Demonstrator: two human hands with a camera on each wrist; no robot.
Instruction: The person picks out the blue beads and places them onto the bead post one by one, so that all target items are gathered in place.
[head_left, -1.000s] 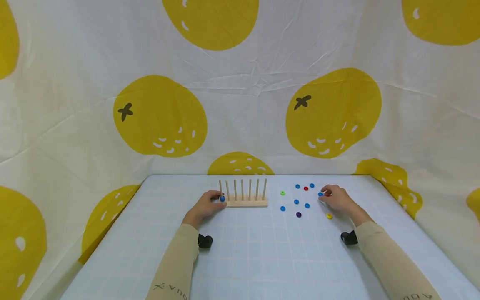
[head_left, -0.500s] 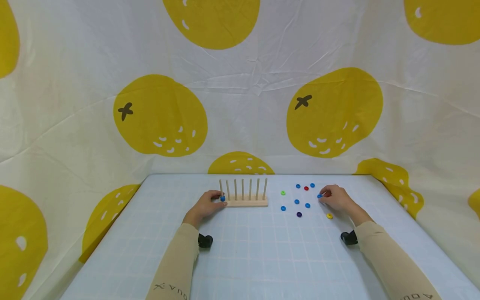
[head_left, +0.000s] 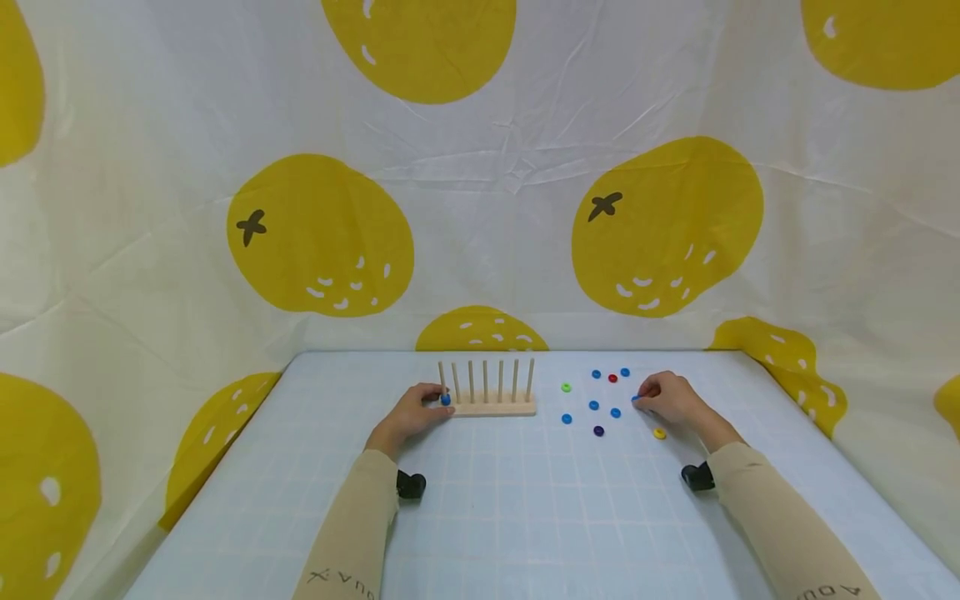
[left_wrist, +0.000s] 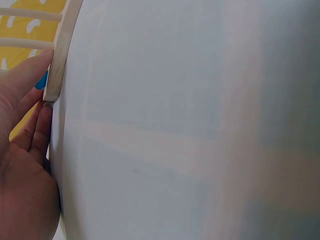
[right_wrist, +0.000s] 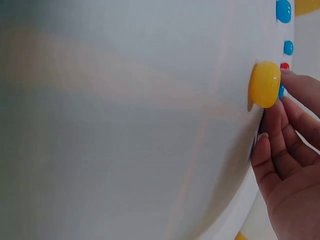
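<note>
in the head view i'm seeing my left hand (head_left: 411, 408) gripping the wooden rack (head_left: 495, 409) at its nine o'clock end, where a threaded blue bead (head_left: 446, 400) is sitting low; the other six pegs (head_left: 485, 379) are standing bare. out at three o'clock, my right hand (head_left: 671, 398) is pinching a second blue bead (head_left: 636, 399). five loose blue beads (head_left: 594, 406), a red bead (head_left: 612, 378), a green bead (head_left: 566, 387), a purple bead (head_left: 598, 431) and a yellow bead (head_left: 660, 433) are waiting on the worktop (head_left: 517, 517), so i'm judging this barely begun. in the left wrist view, thumb and fingers are clasping the rack's end. in the right wrist view, the yellow bead is sitting nearest, just beside the fingertips.
</note>
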